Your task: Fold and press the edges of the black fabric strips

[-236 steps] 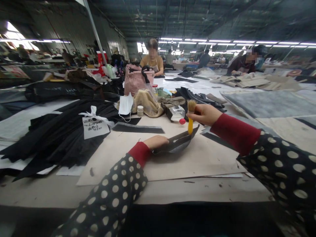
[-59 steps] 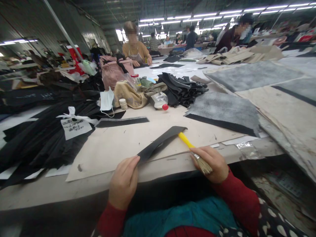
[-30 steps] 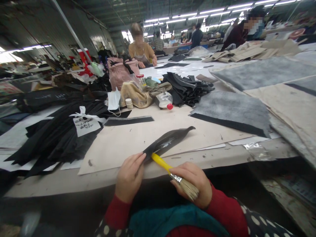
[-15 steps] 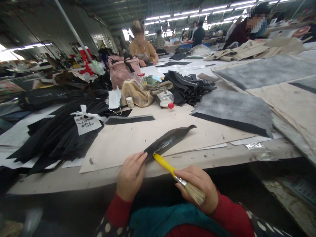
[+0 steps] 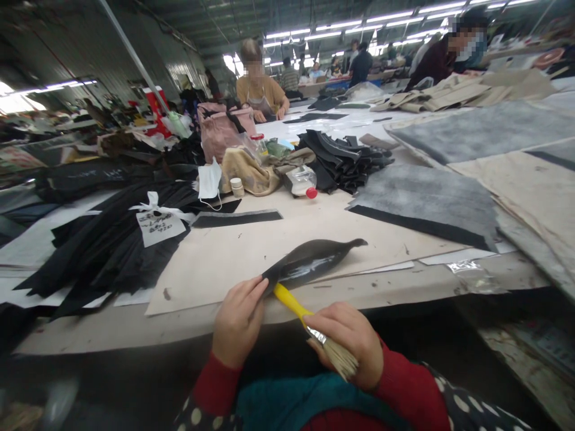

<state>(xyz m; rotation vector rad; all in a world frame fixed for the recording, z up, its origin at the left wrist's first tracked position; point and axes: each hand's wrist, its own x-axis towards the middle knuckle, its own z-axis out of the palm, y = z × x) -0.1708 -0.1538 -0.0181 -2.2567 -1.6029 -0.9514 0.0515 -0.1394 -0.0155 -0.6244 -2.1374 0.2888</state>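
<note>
My left hand [image 5: 240, 320] pinches the near end of a long black strip of material [image 5: 309, 263], which bows up over the table and tapers to a narrow far tip. A whitish, shiny streak shows on its surface. In my right hand [image 5: 354, 344] is a paintbrush [image 5: 294, 304] with a yellow handle, a metal band and pale bristles. The bristles point back toward me, and the handle's end meets the strip beside my left fingertips. Both hands are at the table's near edge.
Dark pieces with a tied white tag [image 5: 162, 227] lie at left. Behind the pale board [image 5: 233, 257] are a face mask [image 5: 209, 179], a small jar [image 5: 236, 187], a clear bottle with a red cap [image 5: 302, 181] and black scraps [image 5: 341, 155]. A grey piece [image 5: 426, 197] lies right. Co-workers stand beyond.
My right hand and the brush have shifted left and slightly down along the strip's near end. The strip's far part has twisted and bowed, its tip moving right and lower. My left hand stays put.
</note>
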